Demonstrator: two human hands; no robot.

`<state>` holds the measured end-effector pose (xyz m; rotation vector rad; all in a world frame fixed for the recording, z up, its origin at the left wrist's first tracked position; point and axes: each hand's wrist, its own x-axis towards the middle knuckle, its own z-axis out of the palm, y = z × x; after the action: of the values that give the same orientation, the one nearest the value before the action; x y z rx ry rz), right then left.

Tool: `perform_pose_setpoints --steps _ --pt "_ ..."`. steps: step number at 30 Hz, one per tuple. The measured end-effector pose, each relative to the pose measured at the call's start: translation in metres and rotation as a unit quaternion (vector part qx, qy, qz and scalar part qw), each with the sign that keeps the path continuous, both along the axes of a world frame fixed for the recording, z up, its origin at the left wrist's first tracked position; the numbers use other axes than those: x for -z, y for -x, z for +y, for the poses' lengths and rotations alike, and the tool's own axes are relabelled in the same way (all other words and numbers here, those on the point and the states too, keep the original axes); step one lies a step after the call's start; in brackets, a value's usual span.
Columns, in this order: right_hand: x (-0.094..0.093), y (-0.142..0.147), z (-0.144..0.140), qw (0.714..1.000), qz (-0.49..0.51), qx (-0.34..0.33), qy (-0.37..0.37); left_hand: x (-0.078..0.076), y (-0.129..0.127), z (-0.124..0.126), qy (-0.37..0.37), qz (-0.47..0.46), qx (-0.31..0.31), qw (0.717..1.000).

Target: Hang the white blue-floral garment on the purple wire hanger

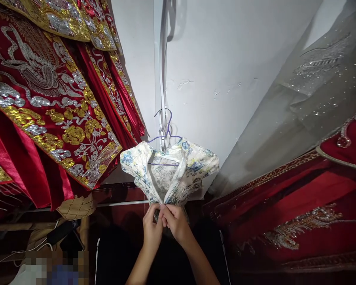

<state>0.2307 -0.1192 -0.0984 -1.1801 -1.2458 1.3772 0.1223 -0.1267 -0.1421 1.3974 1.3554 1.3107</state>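
Observation:
A white floral dress (192, 164) with blue and yellow flowers hangs on a purple wire hanger (167, 132) against the white wall. Its front is open in a V down the middle. My left hand (152, 229) and my right hand (175, 223) meet at the bottom of that opening, fingers pinched together on the two fabric edges. The fastening itself is hidden behind my fingers. The hanger hooks onto white cords (163, 59) running down the wall.
Red garments with gold and silver embroidery (47, 107) hang at the left. A grey sequinned gown (314, 91) and more red embroidered cloth (293, 213) crowd the right. Low at the left are wooden furniture, cables and dark devices (59, 233).

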Motion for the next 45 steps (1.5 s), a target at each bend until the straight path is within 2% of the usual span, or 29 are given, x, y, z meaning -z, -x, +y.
perform_pose_setpoints --steps 4,7,10,16,18,20,23,25,28,32,34,35,37,40,42,45 --pt "-0.004 -0.004 0.002 0.999 0.013 -0.021 0.033 -0.009 0.006 0.004 -0.025 0.045 0.032 0.998" --pt "-0.019 -0.011 0.012 0.995 0.051 -0.017 0.082 -0.008 0.007 0.003 -0.066 0.055 0.062 0.994" --pt "-0.052 -0.021 0.033 0.996 0.068 -0.003 0.066 -0.004 0.004 0.003 -0.091 0.069 0.062 0.992" --pt "-0.145 -0.03 0.084 0.994 0.09 0.024 -0.051 -0.003 -0.001 0.013 -0.118 0.098 0.046 0.987" --pt "-0.166 -0.025 0.092 0.99 0.106 0.035 -0.085 0.001 -0.002 0.016 -0.124 0.104 0.043 0.986" --pt "-0.177 -0.019 0.093 0.987 0.11 0.048 -0.106 0.006 -0.002 0.019 -0.119 0.103 0.043 0.987" --pt "-0.178 -0.014 0.085 0.987 0.102 0.05 -0.114 0.002 0.003 0.025 -0.099 0.092 0.062 0.989" --pt "-0.174 -0.014 0.079 0.987 0.097 0.051 -0.116 -0.017 0.009 0.033 -0.086 0.082 0.086 0.989" --pt "-0.17 -0.015 0.07 0.987 0.086 0.066 -0.117 -0.073 0.018 0.05 -0.112 0.053 0.094 0.988" --pt "-0.17 -0.015 0.062 0.988 0.051 0.053 -0.137 -0.157 0.024 0.078 -0.251 0.038 0.066 0.965" --pt "-0.168 -0.013 0.06 0.984 0.03 0.057 -0.166 -0.186 0.024 0.089 -0.294 0.081 0.069 0.95" --pt "-0.166 -0.013 0.06 0.98 0.022 0.066 -0.184 -0.194 0.023 0.093 -0.304 0.11 0.075 0.943" --pt "-0.158 -0.012 0.062 0.972 0.009 0.084 -0.22 -0.203 0.021 0.096 -0.314 0.158 0.083 0.933" --pt "-0.136 -0.013 0.073 0.964 -0.021 0.088 -0.25 -0.204 0.018 0.088 -0.321 0.18 0.066 0.927" --pt "-0.117 -0.013 0.08 0.967 -0.047 0.08 -0.236 -0.203 0.02 0.079 -0.326 0.155 0.014 0.932" --pt "-0.088 -0.014 0.083 0.978 -0.073 0.07 -0.183 -0.202 0.037 0.072 -0.323 0.058 -0.101 0.939"
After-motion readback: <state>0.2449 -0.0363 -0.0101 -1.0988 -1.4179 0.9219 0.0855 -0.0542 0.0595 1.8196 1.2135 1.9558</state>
